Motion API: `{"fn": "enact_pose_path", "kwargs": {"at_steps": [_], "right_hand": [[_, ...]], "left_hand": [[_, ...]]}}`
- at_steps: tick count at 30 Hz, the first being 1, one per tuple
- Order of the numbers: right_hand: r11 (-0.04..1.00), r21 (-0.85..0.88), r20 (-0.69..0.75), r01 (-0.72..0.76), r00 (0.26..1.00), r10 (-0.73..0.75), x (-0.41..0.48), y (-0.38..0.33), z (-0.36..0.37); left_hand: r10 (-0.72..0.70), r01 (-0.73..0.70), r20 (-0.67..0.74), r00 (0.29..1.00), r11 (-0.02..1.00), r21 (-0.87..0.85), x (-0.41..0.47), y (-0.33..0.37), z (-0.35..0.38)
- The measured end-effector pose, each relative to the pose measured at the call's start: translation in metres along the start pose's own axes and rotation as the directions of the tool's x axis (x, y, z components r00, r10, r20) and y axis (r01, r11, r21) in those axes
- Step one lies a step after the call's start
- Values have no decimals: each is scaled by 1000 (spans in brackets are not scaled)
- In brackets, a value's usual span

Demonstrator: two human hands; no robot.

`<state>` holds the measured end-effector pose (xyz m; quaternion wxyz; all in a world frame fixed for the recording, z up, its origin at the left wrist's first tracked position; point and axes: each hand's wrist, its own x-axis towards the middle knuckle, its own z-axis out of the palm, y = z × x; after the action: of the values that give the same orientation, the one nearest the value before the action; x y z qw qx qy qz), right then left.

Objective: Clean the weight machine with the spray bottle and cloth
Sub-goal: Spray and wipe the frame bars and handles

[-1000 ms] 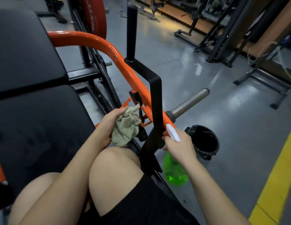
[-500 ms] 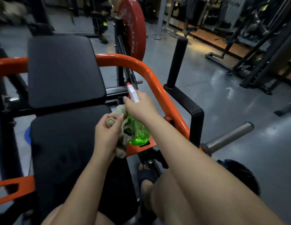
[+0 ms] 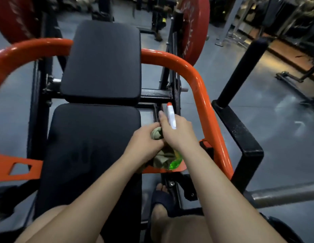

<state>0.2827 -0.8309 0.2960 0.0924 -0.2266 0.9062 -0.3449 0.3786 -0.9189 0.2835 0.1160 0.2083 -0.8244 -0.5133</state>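
The weight machine has black pads [image 3: 93, 137] and an orange curved bar [image 3: 196, 81]. My right hand [image 3: 177, 132] grips a spray bottle; its white head with an orange tip [image 3: 170, 116] points away from me, and its green body [image 3: 174, 163] shows below my wrist. Just left of it, my left hand [image 3: 144, 142] holds a beige cloth [image 3: 157, 134], and more of the cloth hangs beneath both hands. The hands touch, over the right edge of the seat pad, inside the orange bar.
A black upright handle and bracket [image 3: 240, 123] stand right of the orange bar. Red weight plates [image 3: 194, 27] hang at the back. A steel peg [image 3: 284, 195] juts out at lower right. My sandalled foot [image 3: 161, 199] rests on the grey floor.
My right hand has carried the spray bottle from low beside the machine up and left to the cloth. The view has swung left onto the pads.
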Motion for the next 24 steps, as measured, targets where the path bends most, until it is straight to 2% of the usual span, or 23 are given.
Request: {"fn": "enact_pose_path", "kwargs": {"at_steps": [4, 9, 16, 19, 21, 23, 24], "right_hand": [[997, 52, 32, 62, 997, -64, -7, -3, -4], [990, 50, 123, 131, 983, -136, -18, -1, -9], [976, 106, 325, 193, 920, -217, -22, 10, -16], [987, 131, 482, 95, 864, -147, -27, 6, -25], [986, 164, 589, -1, 802, -97, -28, 9, -33], [989, 140, 647, -40, 760, -60, -29, 11, -40], [989, 140, 652, -56, 757, -49, -29, 17, -43]], "left_hand": [[-20, 18, -41, 999, 999, -37, 3, 1, 4], [-64, 67, -35, 997, 994, 88, -2, -2, 12], [-57, 58, -20, 998, 995, 82, -15, -4, 11], [-34, 25, 69, 997, 993, 117, -14, -1, 4], [-16, -10, 120, 993, 977, 213, -11, -2, 1], [-16, -19, 131, 991, 966, 260, -16, -3, -5], [-11, -19, 129, 992, 973, 229, -17, -3, -5]]}}
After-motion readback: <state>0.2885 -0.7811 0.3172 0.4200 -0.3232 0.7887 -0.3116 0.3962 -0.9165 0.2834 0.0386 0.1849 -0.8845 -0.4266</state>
